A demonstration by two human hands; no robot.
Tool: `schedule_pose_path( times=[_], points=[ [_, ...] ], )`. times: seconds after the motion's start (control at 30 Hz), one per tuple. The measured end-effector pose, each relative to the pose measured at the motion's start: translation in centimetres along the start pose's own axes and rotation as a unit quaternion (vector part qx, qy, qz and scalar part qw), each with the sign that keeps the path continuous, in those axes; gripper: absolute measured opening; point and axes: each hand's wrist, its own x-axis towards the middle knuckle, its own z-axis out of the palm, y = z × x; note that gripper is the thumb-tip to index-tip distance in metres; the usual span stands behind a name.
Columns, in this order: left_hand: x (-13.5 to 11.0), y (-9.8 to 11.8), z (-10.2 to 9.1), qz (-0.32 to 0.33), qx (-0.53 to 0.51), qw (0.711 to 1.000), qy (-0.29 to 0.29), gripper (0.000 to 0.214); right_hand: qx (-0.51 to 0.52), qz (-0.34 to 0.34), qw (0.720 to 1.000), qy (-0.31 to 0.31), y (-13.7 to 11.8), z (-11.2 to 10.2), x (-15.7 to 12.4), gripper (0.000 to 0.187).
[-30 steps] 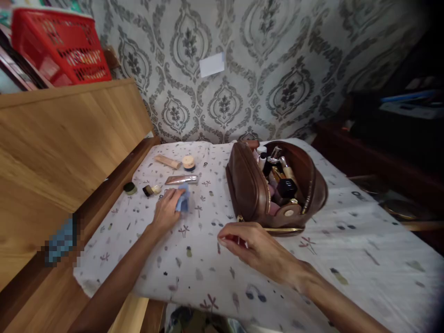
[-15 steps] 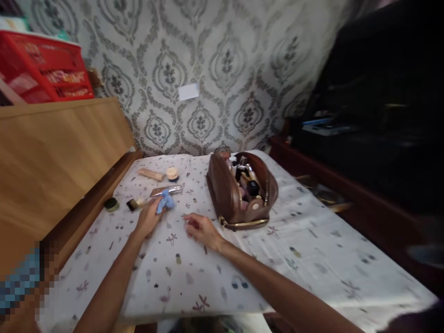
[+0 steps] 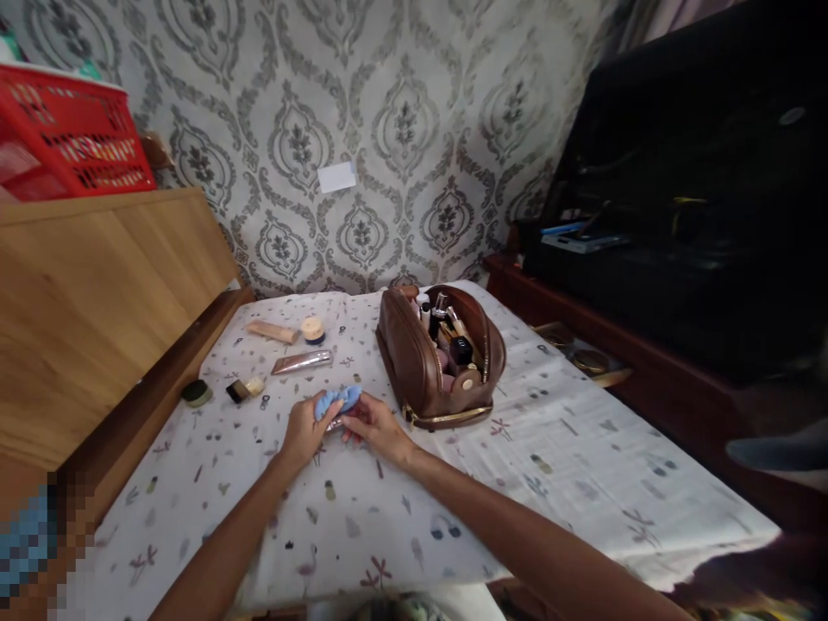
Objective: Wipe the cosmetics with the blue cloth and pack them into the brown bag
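Note:
My left hand [image 3: 305, 431] is closed on a crumpled light-blue cloth [image 3: 337, 399]. My right hand [image 3: 381, 429] meets it from the right, fingers bent at the cloth's edge. Between the hands shows a small shiny object [image 3: 335, 423], mostly covered by fingers, so its kind is unclear. Just beyond lies a pinkish shiny tube [image 3: 302, 362]. Farther back are a beige tube [image 3: 272, 331] and a small jar with a beige lid [image 3: 313, 329]. A small bottle with a black cap [image 3: 244, 390] and a dark round jar [image 3: 197, 393] lie to the left.
To the right of my hands stands an unzipped brown cosmetic bag [image 3: 420, 362] full of bottles and makeup. A white patterned cloth [image 3: 414, 517] covers the table. A wooden panel [image 3: 116, 276] with a red basket [image 3: 84, 138] borders the left; a large black screen [image 3: 679, 190] stands right.
My left hand has moved right and nearer to me with the blue cloth, away from the pinkish tube. Now both hands are together, with the small shiny object between them. The view has shifted slightly.

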Motion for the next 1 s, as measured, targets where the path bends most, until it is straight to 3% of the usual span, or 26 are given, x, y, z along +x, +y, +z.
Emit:
schedule_pose_path(
  times=[0.23, 0.43, 0.57, 0.67, 0.8, 1.0],
  points=[
    [0.4, -0.8, -0.2, -0.014, -0.006, 0.999, 0.051, 0.039, 0.028, 0.005, 1.000, -0.004, -0.2, 0.1, 0.1, 0.049],
    [0.7, -1.2, -0.2, -0.053, -0.131, 0.989, 0.047, 0.032, 0.051, 0.017, 0.996, 0.070, -0.6, -0.3, -0.1, 0.044],
    [0.9, -1.3, -0.5, -0.099, -0.265, 0.959, 0.024, 0.037, 0.071, 0.010, 0.989, 0.129, -1.4, -0.2, -0.2, 0.045],
    [1.0, -1.3, -0.6, -0.096, -0.337, 0.936, -0.033, 0.044, 0.084, 0.001, 0.983, 0.161, -1.9, 0.0, -0.2, 0.044],
    [0.8, -1.4, -0.6, -0.070, -0.327, 0.937, -0.096, 0.039, 0.093, 0.000, 0.982, 0.162, -2.1, 0.0, -0.3, 0.043],
    [0.5, -1.4, -0.6, -0.072, -0.288, 0.949, -0.107, 0.039, 0.063, -0.013, 0.988, 0.144, -2.6, -0.1, -0.7, 0.038]
  ],
)
